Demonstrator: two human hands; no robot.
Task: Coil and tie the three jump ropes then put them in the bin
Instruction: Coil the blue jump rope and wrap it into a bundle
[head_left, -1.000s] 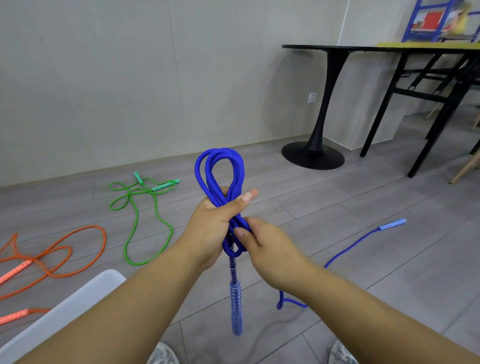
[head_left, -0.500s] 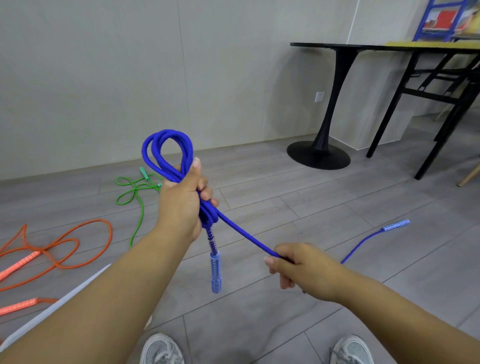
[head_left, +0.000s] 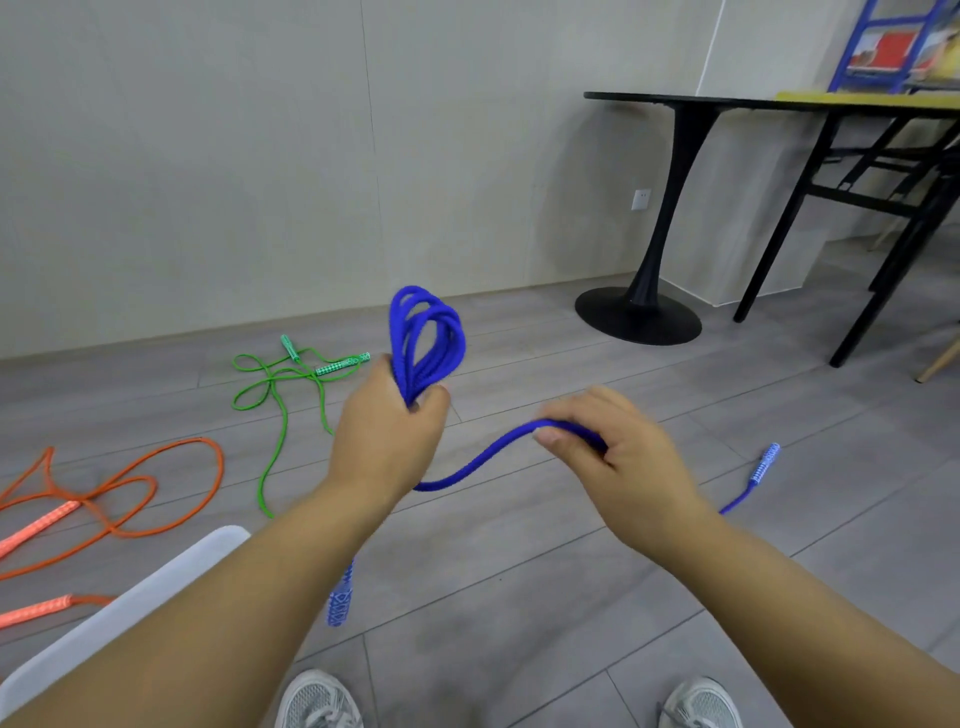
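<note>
Fingers (head_left: 434, 401) of left hand (head_left: 387, 441) curled tight round the bundled loops of the blue rope (head_left: 426, 338), held in the air over the floor (head_left: 519, 597), loops standing up above the fist. Fingers (head_left: 553, 439) of right hand (head_left: 618, 457) bent over a single strand of the same rope and pinching it, just right of the left hand, the two hands apart. Strand sagging in a shallow curve between them. One blue handle (head_left: 340, 597) hanging below the left forearm, partly hidden by it. Second handle (head_left: 763, 465) lying on the floor further right, its strand running in behind the right wrist.

Green rope (head_left: 280, 415) loose and uncoiled on the floor near the wall (head_left: 260, 156), left of the left hand, its two handles close together at the far end. Orange rope (head_left: 156, 467) sprawled in open loops at far left, pale handles toward the frame edge. White bin (head_left: 156, 582) at lower left, only a rim showing, partly covered by the left forearm; inside not in view.

Two grey shoes (head_left: 317, 701) at the bottom edge. Black desk (head_left: 675, 98) on a pedestal foot at upper right, well apart from all three ropes.
</note>
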